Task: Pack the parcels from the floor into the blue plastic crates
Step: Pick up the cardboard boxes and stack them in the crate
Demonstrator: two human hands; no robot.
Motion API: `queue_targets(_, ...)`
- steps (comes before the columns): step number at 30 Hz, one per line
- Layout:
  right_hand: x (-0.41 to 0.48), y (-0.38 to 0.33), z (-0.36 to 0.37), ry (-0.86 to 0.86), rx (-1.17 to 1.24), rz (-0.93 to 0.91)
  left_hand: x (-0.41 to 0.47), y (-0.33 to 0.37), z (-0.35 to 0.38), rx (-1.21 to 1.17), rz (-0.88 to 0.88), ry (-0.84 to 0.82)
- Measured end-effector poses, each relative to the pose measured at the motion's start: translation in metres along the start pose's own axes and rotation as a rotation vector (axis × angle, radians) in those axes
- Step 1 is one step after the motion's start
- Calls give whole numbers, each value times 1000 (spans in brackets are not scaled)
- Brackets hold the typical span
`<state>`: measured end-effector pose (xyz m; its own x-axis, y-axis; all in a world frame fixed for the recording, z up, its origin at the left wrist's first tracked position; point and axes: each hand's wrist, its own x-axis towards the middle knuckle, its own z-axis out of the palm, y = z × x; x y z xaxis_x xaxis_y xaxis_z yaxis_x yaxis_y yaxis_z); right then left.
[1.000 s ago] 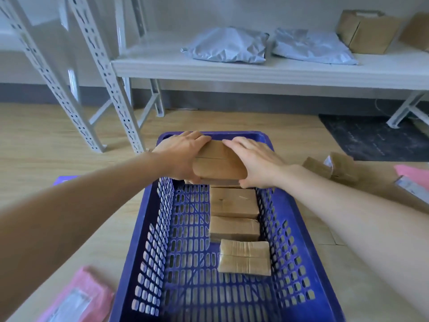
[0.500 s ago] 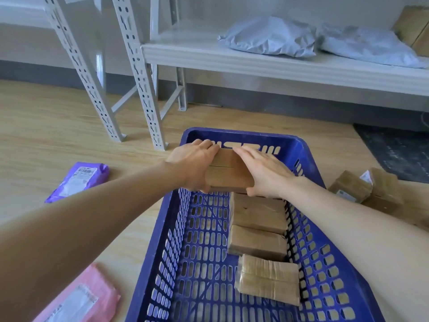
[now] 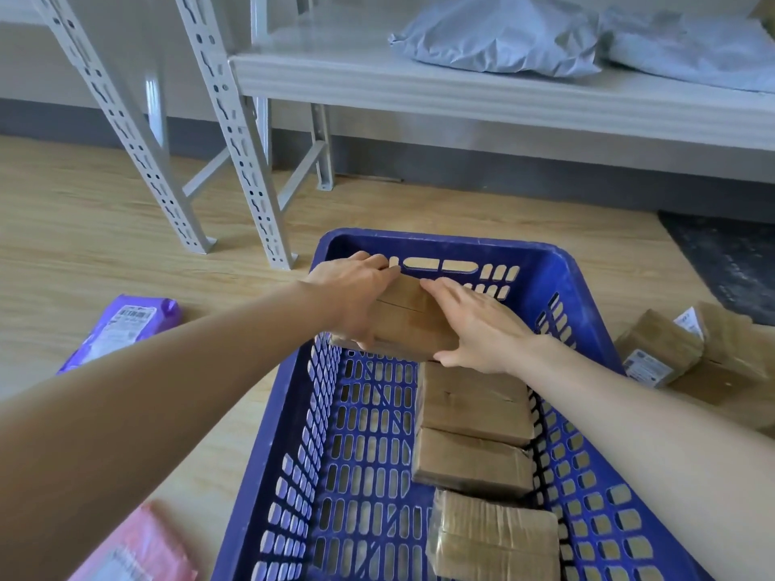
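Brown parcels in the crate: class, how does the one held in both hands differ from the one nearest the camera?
The held parcel is gripped by the left hand and right hand at the blue crate's far end; the nearest parcel lies untouched. The held parcel looks smooth; the nearest parcel is tape-wrapped and wrinkled. Both are brown, rectangular.

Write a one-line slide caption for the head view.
Left hand and right hand grip a brown cardboard parcel at the far end of a blue plastic crate holding three more parcels.
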<state>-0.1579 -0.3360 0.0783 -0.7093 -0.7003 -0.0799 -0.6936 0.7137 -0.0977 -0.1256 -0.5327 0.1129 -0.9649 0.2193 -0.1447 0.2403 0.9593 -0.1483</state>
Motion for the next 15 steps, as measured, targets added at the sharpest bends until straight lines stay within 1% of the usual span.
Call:
queue_targets(5, 14, 4, 13, -27, 49, 11, 12, -3, 21, -26, -15, -40)
queue_targets(11, 33, 2, 27, -52, 113, 50, 26, 6, 53, -95, -110, -82)
queue_targets(15, 49, 5, 30, -124, 119, 55, 32, 14, 74, -137, -174, -157)
